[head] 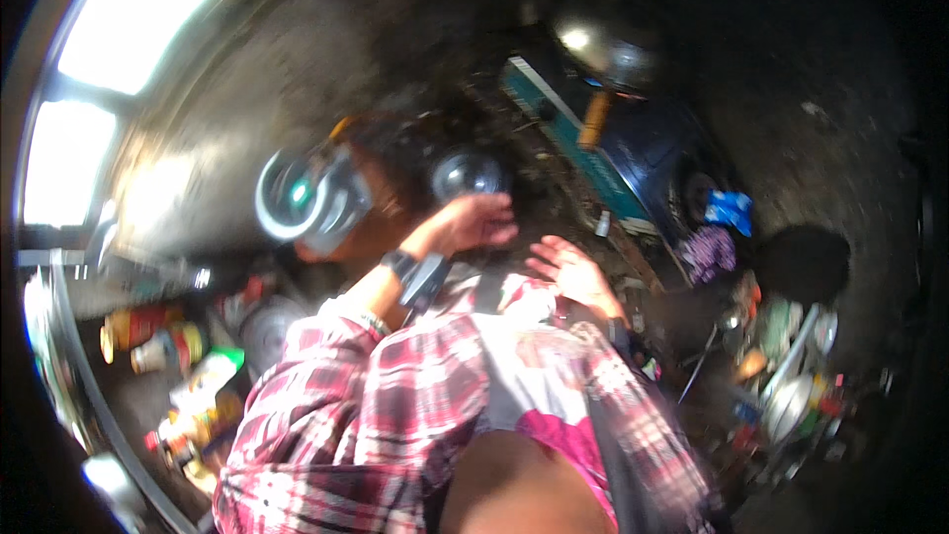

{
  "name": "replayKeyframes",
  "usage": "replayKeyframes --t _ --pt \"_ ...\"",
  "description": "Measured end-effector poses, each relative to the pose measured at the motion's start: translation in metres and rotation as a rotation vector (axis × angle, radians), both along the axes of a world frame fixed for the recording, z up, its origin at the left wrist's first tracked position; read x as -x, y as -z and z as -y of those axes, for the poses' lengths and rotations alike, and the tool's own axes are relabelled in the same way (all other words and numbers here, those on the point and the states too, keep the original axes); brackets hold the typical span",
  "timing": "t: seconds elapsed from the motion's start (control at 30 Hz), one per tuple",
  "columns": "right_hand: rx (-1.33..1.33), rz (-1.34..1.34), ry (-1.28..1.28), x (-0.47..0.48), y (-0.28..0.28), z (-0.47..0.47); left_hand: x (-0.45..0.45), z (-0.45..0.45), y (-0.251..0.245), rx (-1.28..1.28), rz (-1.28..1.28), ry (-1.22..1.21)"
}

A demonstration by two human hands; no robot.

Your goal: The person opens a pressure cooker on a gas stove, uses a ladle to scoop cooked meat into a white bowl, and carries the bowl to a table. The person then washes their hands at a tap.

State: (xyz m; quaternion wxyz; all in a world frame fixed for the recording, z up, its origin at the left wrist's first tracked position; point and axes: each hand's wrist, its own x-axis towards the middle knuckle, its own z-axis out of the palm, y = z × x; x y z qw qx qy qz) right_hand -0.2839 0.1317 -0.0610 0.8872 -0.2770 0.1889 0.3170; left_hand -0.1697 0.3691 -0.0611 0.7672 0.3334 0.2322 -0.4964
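Observation:
Blurred by motion, my left hand (pixel 478 222) has loosely bent fingers and shows nothing in its grasp. Just beyond it stands a round, shiny, see-through vessel or lid (pixel 467 176). A clear plastic container with a pale round rim (pixel 295 196) lies farther left on a brown surface. My right hand (pixel 569 267) is held palm partly up with fingers apart, empty. Past the right hand is a gas stove with a teal front panel (pixel 574 152), and a round metal pot (pixel 612 41) sits at its far end.
A blue packet (pixel 729 212) and a purple patterned cloth (pixel 709 252) lie by the stove's near end. Bottles and packets (pixel 189 415) crowd the lower left. At the lower right are utensils and a metal dish (pixel 790 406). Bright windows (pixel 144 11) are at upper left.

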Motion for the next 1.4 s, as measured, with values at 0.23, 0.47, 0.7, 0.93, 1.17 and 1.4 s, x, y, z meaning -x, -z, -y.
replayKeyframes --t 0.23,0.47,0.7,0.93,1.17,1.4 --pt "-0.023 0.032 -0.06 0.0 0.033 0.0 -0.051 -0.178 -0.004 -0.319 0.204 -0.729" --pt "-0.021 0.012 -0.042 0.004 0.045 -0.011 -0.046 -0.305 0.035 -0.77 -0.08 -0.996" --pt "-0.023 0.017 0.012 0.013 0.054 -0.021 -0.026 -0.332 0.071 -0.629 -0.063 -0.743" --pt "-0.005 -0.057 0.072 0.022 0.057 -0.025 -0.041 -0.293 0.052 -0.794 -0.026 -0.633" --pt "0.02 -0.14 0.169 0.031 0.049 -0.034 -0.044 -0.332 0.086 -0.765 0.02 -0.415" --pt "0.024 -0.179 0.194 0.031 0.047 -0.037 -0.076 -0.352 0.109 -1.433 0.435 0.607"
